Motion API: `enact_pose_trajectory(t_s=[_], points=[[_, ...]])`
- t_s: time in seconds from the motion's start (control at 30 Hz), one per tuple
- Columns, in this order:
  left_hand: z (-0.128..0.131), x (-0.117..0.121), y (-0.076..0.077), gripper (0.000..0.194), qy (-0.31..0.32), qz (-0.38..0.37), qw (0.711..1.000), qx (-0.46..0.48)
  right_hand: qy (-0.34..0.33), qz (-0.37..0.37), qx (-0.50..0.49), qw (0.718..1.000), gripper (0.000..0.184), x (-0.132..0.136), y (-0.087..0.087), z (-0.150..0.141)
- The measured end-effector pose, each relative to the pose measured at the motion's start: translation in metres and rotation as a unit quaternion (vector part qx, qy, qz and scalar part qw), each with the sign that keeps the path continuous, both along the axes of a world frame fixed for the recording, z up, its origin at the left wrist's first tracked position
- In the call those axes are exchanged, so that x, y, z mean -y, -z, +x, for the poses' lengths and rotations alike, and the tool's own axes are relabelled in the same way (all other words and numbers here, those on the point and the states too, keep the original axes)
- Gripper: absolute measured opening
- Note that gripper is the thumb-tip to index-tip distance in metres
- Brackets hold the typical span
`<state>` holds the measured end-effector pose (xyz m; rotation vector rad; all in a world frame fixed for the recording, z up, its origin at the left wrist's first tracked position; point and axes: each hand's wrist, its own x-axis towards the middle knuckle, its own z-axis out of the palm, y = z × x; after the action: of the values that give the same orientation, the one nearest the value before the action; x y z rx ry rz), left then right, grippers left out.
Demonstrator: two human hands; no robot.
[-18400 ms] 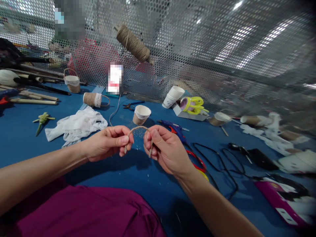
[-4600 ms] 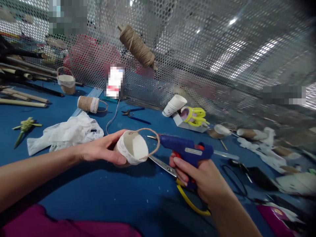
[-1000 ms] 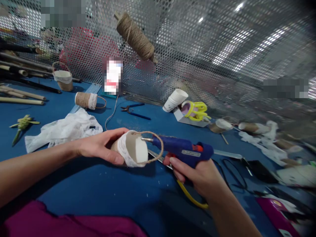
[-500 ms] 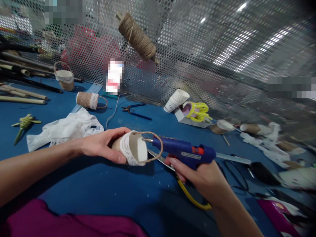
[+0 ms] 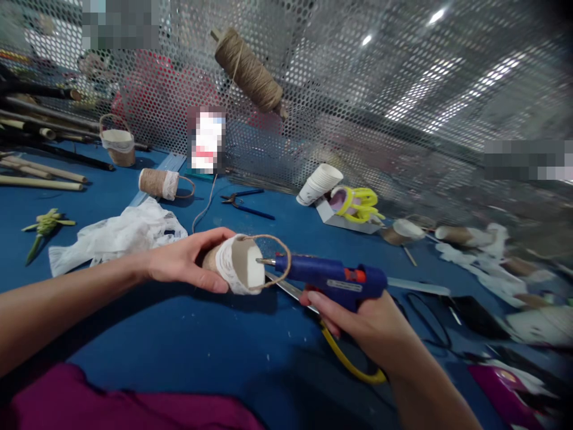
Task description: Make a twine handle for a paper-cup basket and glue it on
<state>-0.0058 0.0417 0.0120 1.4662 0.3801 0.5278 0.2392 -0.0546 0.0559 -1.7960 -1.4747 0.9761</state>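
Behind the blue worktop (image 5: 179, 352) rises a perforated metal screen (image 5: 340, 107), with a spool of twine (image 5: 248, 70) slanting across it. Some seconds ago the nozzle (image 5: 267, 261) of the glue gun (image 5: 317, 272) stood at the rim of the lace-trimmed cup (image 5: 228, 272); now its tip overlaps the open mouth, and over the last half second it has slipped lower, away from the upper end of the twine handle (image 5: 289, 263). That suggests the gluing of this handle end is under way or just done, though no glue can be made out. Left hand (image 5: 190, 263) keeps its grip wrapped around the cup, tilted over the worktop, mouth toward the gun; right hand (image 5: 353, 313) has its grip clasped on the gun, above scissors (image 5: 347, 363).
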Motion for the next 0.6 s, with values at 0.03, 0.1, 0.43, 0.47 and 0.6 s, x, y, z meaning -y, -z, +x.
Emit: enact_pose_trajectory(t_s=[0.03, 0.1, 0.43, 0.47, 0.6], points=[[-0.0002, 0.0, -0.0002, 0.056, -0.004, 0.004, 1.0, -0.001, -0.006, -0.001, -0.003, 1.0, 0.02, 0.0, -0.0006, 0.0], [-0.0004, -0.0002, -0.0004, 0.056, -0.007, 0.01, 1.0, 0.0, -0.016, 0.002, -0.008, 1.0, 0.019, -0.0004, -0.0013, 0.0005], [0.001, 0.0001, 0.0, 0.058, 0.001, -0.008, 1.0, -0.02, -0.002, 0.019, -0.014, 1.0, 0.023, -0.0019, 0.0042, 0.0044], [0.0006, 0.0006, 0.0, 0.058, 0.007, -0.016, 0.999, -0.026, 0.001, 0.026, -0.015, 1.0, 0.024, -0.0017, 0.0037, 0.0032], [-0.0009, 0.0012, -0.0005, 0.057, 0.027, -0.036, 0.999, -0.025, -0.011, 0.008, -0.01, 1.0, 0.024, -0.0026, 0.0019, -0.0001]])
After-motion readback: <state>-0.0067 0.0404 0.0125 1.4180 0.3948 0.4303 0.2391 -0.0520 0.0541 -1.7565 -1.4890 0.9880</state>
